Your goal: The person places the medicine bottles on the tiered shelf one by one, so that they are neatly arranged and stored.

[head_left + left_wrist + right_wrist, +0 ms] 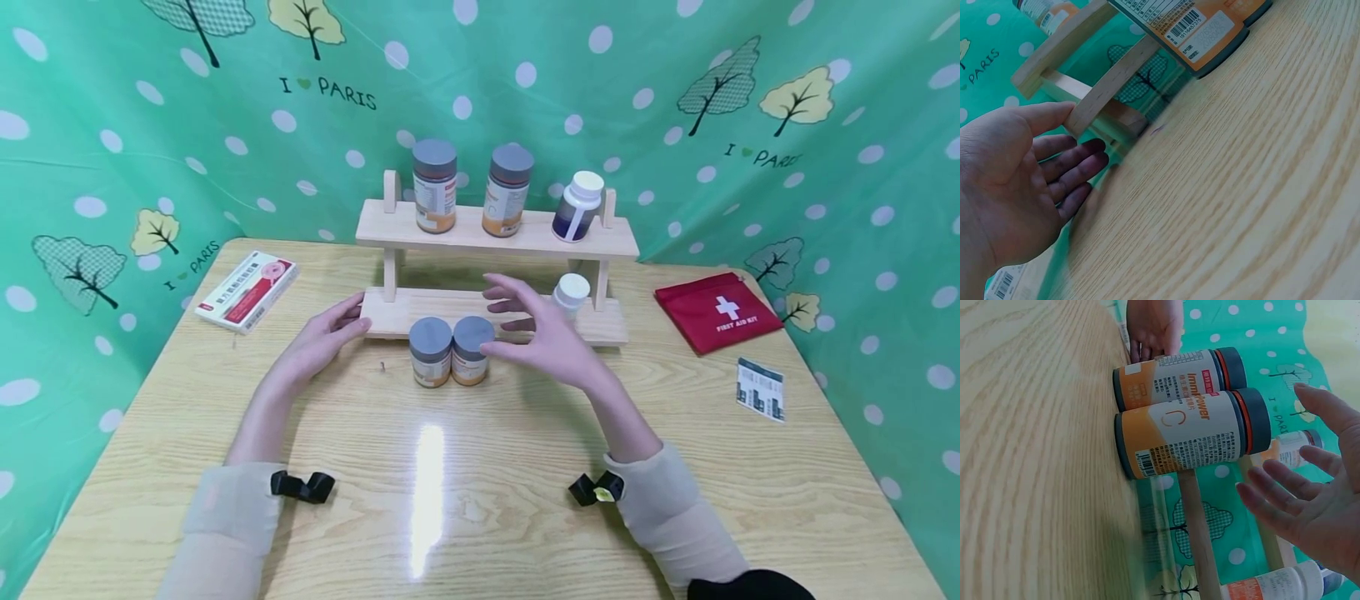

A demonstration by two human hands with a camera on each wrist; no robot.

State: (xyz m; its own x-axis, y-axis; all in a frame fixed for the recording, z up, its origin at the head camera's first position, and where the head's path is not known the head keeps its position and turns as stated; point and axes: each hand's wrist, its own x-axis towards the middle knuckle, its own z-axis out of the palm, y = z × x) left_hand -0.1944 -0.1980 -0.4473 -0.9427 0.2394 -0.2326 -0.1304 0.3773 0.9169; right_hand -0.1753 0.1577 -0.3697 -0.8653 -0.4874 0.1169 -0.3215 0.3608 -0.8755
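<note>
Two supplement jars (469,354) with grey lids and orange-and-white labels stand side by side on the table, in front of a two-tier wooden rack (495,233). In the right wrist view, the nearer jar (1185,437) partly covers the other one. My right hand (536,333) hovers beside the right-hand jar with fingers spread and holds nothing. At the rack's left end, my left hand (322,342) touches the lower shelf. The left wrist view shows that thumb against the shelf end, with the other fingers (1079,172) loosely extended.
The rack's top tier bears two similar jars (435,187) and a white-capped bottle (577,208). Another white-capped bottle (572,292) on the lower shelf is partly behind my right hand. A medicine box (247,292) lies left; a red first aid pouch (716,312) and printed card (761,389) lie right.
</note>
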